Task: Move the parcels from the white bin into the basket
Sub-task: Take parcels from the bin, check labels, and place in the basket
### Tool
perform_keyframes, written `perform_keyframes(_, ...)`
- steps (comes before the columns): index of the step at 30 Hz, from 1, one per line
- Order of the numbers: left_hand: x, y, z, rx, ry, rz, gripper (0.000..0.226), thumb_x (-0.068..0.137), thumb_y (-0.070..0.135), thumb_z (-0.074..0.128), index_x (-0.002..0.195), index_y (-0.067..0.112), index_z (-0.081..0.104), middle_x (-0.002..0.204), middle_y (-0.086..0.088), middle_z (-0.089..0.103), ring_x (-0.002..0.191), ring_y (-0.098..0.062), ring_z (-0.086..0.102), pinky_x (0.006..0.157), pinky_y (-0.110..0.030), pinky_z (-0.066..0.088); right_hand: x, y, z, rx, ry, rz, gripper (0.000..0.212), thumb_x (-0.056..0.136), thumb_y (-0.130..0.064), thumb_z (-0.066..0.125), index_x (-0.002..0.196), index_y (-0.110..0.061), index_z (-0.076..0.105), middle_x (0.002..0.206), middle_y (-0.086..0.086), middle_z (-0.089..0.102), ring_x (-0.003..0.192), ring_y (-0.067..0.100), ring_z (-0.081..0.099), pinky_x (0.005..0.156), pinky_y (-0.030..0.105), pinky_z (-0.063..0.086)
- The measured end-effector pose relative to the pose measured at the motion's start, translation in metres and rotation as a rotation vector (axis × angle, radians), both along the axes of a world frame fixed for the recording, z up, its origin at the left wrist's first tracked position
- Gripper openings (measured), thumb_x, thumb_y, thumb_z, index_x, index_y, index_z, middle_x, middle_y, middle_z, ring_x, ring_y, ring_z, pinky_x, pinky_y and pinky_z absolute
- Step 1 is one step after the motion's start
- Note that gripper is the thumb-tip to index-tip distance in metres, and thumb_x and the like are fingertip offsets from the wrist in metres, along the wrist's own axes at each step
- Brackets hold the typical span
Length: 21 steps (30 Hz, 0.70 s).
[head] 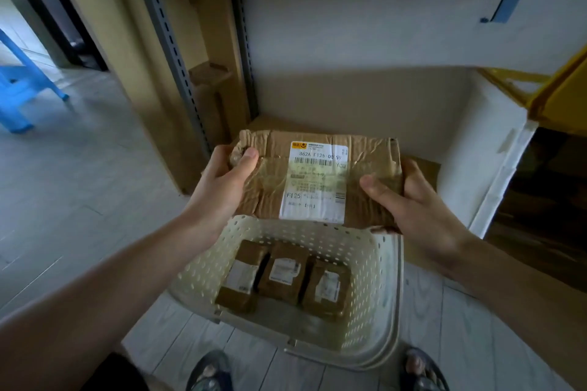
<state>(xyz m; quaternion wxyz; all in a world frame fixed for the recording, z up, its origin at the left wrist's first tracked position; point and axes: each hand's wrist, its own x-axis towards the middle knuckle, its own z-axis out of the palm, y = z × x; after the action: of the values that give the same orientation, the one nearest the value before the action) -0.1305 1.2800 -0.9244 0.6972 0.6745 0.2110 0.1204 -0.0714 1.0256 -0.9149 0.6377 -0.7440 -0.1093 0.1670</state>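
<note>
Both grips clamp the parcel [314, 179]: left hand [227, 181] at 9 o'clock, right hand [413, 200] at 3. Crumpled taped cardboard, likely light, yielding; hold by ends above basket [374, 267].

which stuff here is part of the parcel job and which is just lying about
Job: large parcel held by left hand and right hand; basket; three small parcels in it; white bin.
Lying about: blue stool; yellow crate.
</note>
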Motion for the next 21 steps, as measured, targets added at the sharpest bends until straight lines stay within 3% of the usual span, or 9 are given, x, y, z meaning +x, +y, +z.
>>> perform_keyframes(4, -0.005, 0.006, -0.021, 0.064, 0.127, -0.048, 0.055, 0.082, 0.068, 0.061, 0.124, 0.033, 0.052, 0.118, 0.002, 0.068, 0.110, -0.025, 0.069, 0.098, -0.056, 0.054, -0.003, 0.000, -0.026, -0.076, 0.074, 0.025, 0.044, 0.095, -0.027, 0.070, 0.133, -0.025, 0.046, 0.116, -0.002, 0.073, 0.093, 0.008, 0.076, 0.065, 0.023, 0.059)
perform_keyframes(8, -0.003, 0.015, -0.042, 0.041, 0.189, -0.100, 0.021, 0.098, 0.050, 0.059, 0.116, 0.043, 0.053, 0.119, 0.005, 0.068, 0.111, -0.021, 0.068, 0.097, -0.053, 0.055, -0.002, 0.003, -0.046, -0.162, 0.061, 0.073, 0.046, 0.091, -0.027, 0.077, 0.126, -0.032, 0.049, 0.120, -0.004, 0.069, 0.102, 0.006, 0.072, 0.072, 0.019, 0.058)
perform_keyframes(10, 0.000, 0.018, -0.048, 0.087, 0.200, -0.136, 0.031, 0.099, 0.047, 0.059, 0.128, 0.039, 0.050, 0.119, 0.009, 0.066, 0.112, -0.016, 0.066, 0.097, -0.046, 0.054, -0.001, 0.004, -0.055, -0.230, 0.036, 0.107, 0.047, 0.087, -0.030, 0.081, 0.121, -0.036, 0.050, 0.118, -0.006, 0.067, 0.106, 0.009, 0.070, 0.070, 0.019, 0.056)
perform_keyframes(13, 0.005, 0.025, -0.056, 0.189, 0.241, -0.232, 0.038, 0.100, 0.042, 0.059, 0.135, 0.030, 0.051, 0.118, 0.010, 0.063, 0.112, -0.012, 0.063, 0.093, -0.038, 0.055, 0.002, 0.005, -0.068, -0.264, 0.101, 0.177, 0.061, 0.081, -0.027, 0.086, 0.131, -0.029, 0.051, 0.109, -0.015, 0.071, 0.103, 0.003, 0.071, 0.077, 0.026, 0.063)
perform_keyframes(17, 0.010, 0.035, -0.074, 0.127, 0.438, -0.383, 0.033, 0.100, 0.038, 0.060, 0.129, 0.024, 0.053, 0.123, -0.007, 0.067, 0.111, -0.025, 0.068, 0.090, -0.050, 0.060, 0.011, 0.004, -0.089, -0.332, 0.244, 0.221, 0.090, 0.079, -0.021, 0.088, 0.152, -0.024, 0.035, 0.120, -0.004, 0.070, 0.111, 0.013, 0.069, 0.088, 0.039, 0.063)
perform_keyframes(21, 0.013, 0.032, -0.087, 0.210, 0.599, -0.459, 0.036, 0.106, 0.046, 0.042, 0.133, 0.023, 0.048, 0.123, -0.006, 0.063, 0.109, -0.024, 0.065, 0.079, -0.041, 0.060, 0.010, 0.008, -0.102, -0.370, 0.374, 0.232, 0.069, 0.088, -0.014, 0.080, 0.144, -0.024, 0.041, 0.122, 0.005, 0.068, 0.108, 0.021, 0.071, 0.076, 0.039, 0.065)
